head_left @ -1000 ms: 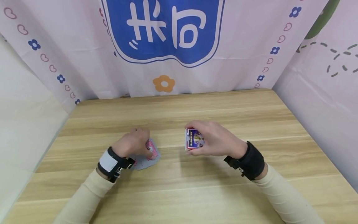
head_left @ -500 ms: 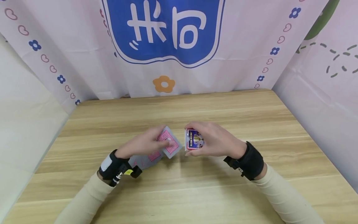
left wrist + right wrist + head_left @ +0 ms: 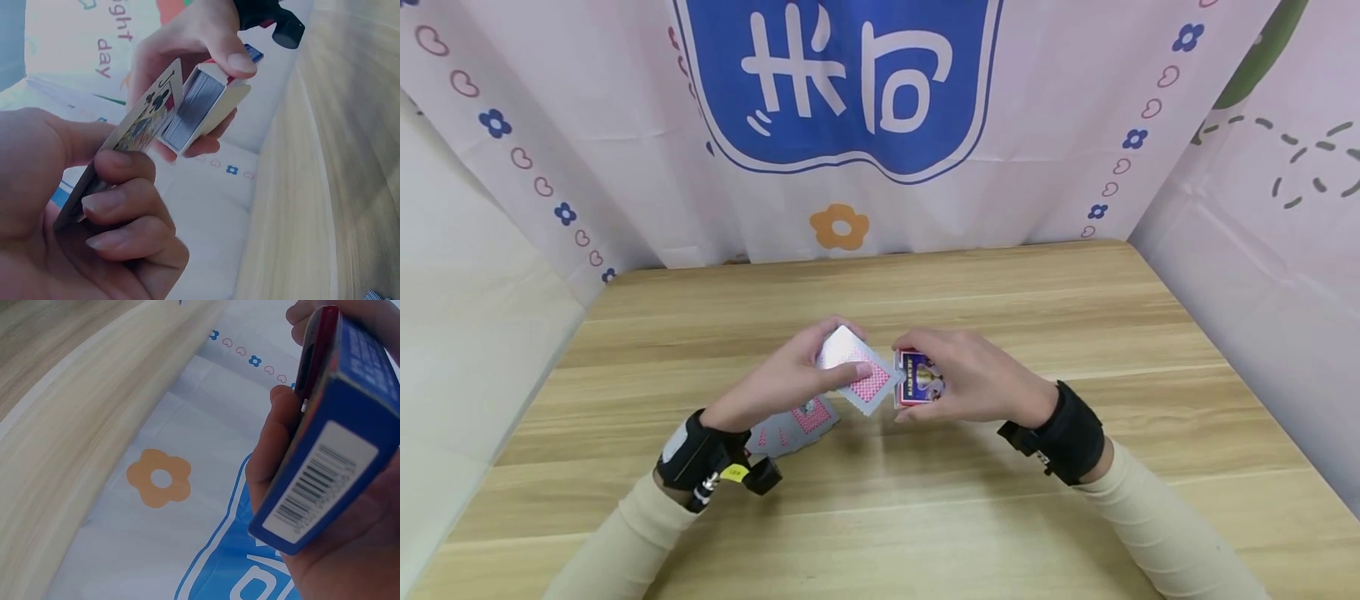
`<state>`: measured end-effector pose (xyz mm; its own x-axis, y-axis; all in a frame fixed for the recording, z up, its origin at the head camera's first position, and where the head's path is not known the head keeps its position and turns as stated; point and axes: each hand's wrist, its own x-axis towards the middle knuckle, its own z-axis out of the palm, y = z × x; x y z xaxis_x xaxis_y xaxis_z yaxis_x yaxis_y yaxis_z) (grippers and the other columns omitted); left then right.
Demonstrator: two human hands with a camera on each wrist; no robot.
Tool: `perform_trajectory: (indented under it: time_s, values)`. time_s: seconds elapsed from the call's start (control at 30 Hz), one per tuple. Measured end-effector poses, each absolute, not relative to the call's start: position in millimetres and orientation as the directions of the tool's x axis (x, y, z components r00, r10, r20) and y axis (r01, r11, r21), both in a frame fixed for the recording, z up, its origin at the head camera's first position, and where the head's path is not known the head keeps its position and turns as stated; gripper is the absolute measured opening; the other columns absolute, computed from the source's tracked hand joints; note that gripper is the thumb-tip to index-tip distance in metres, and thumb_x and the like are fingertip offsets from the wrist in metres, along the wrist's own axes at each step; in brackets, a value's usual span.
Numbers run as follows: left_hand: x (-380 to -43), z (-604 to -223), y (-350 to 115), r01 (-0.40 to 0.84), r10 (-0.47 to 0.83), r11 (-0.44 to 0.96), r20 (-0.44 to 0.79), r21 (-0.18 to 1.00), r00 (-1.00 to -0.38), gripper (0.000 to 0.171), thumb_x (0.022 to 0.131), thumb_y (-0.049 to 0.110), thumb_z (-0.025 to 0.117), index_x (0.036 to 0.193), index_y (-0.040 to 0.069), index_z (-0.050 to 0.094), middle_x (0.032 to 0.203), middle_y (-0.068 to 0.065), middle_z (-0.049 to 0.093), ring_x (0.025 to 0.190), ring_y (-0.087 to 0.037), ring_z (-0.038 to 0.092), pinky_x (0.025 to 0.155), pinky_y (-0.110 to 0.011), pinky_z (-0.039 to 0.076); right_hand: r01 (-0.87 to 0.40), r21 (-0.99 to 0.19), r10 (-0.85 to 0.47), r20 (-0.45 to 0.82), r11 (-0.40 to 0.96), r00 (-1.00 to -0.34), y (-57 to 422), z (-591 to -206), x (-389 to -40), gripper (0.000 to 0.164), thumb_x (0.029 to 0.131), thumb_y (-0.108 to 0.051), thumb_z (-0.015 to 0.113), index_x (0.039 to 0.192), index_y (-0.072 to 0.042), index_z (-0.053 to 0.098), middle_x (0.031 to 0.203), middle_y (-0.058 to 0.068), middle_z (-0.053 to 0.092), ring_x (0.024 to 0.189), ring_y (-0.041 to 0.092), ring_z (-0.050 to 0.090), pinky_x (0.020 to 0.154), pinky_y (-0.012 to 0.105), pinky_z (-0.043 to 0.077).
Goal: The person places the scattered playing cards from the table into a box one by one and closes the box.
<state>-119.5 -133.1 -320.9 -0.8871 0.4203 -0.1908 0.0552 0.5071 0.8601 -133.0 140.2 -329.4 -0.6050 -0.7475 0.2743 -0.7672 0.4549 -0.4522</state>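
Note:
My left hand (image 3: 782, 379) pinches a playing card (image 3: 874, 390) between thumb and fingers, its pink-patterned back turned up. In the left wrist view the card's face shows a black club and a J. The card's right corner is right at the open end of a card box (image 3: 920, 379), which my right hand (image 3: 973, 375) grips by its two sides. Inside that box, the left wrist view shows a thick stack of cards (image 3: 199, 106). The right wrist view shows the blue box end with a barcode (image 3: 322, 481).
Below my left hand, a spread pile of face-down cards (image 3: 811, 421) lies on the wooden table (image 3: 880, 517). Behind the table hangs a white cloth (image 3: 760, 221) with a blue emblem and an orange flower. White walls flank both sides.
My left hand has picked up the card from the pile and carried it right and up to the box's open end. My right hand and the box have barely moved.

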Motion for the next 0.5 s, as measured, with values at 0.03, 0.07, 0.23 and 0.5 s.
perform_trajectory:
  time_s: [0.03, 0.07, 0.23, 0.5]
  values:
    - [-118.8, -320.9, -132.2, 0.059, 0.421, 0.500, -0.183, 0.864, -0.888, 0.042, 0.102, 0.030, 0.071, 0.137, 0.016, 0.052, 0.118, -0.010, 0.067, 0.100, -0.021, 0.065, 0.083, -0.036, 0.053, -0.767, -0.453, -0.748, 0.273, 0.455, -0.605, 140.1, -329.4, -133.0, 0.074, 0.077, -0.045, 0.094, 0.133, -0.008, 0.061, 0.109, 0.001, 0.072, 0.085, 0.006, 0.064, 0.074, 0.020, 0.056]
    - [-117.8, -320.8, -131.2, 0.064, 0.420, 0.492, -0.173, 0.868, -0.891, 0.041, 0.102, 0.027, 0.070, 0.137, 0.015, 0.051, 0.118, -0.011, 0.068, 0.100, -0.021, 0.066, 0.084, -0.036, 0.054, -0.767, -0.453, -0.749, 0.272, 0.455, -0.605, 139.9, -329.6, -133.0, 0.075, 0.077, -0.045, 0.093, 0.133, -0.008, 0.061, 0.109, 0.001, 0.072, 0.085, 0.006, 0.064, 0.074, 0.020, 0.056]
    - [-108.1, -322.9, -119.1, 0.121, 0.389, 0.449, -0.071, 0.885, -0.919, 0.034, 0.105, 0.018, 0.065, 0.133, 0.011, 0.046, 0.114, -0.012, 0.069, 0.096, -0.018, 0.068, 0.083, -0.032, 0.055, -0.769, -0.464, -0.752, 0.279, 0.439, -0.597, 138.9, -329.3, -132.2, 0.072, 0.077, -0.041, 0.094, 0.132, -0.007, 0.061, 0.106, 0.001, 0.072, 0.082, 0.005, 0.063, 0.070, 0.019, 0.055]
    - [-90.8, -331.3, -95.3, 0.148, 0.288, 0.343, 0.047, 0.927, -0.957, 0.029, 0.110, 0.020, 0.054, 0.132, 0.007, 0.040, 0.114, -0.011, 0.061, 0.093, -0.020, 0.056, 0.073, -0.027, 0.048, -0.766, -0.451, -0.749, 0.268, 0.458, -0.606, 135.7, -332.8, -132.8, 0.068, 0.076, -0.034, 0.095, 0.129, -0.007, 0.062, 0.105, -0.001, 0.072, 0.083, 0.005, 0.064, 0.071, 0.019, 0.055]
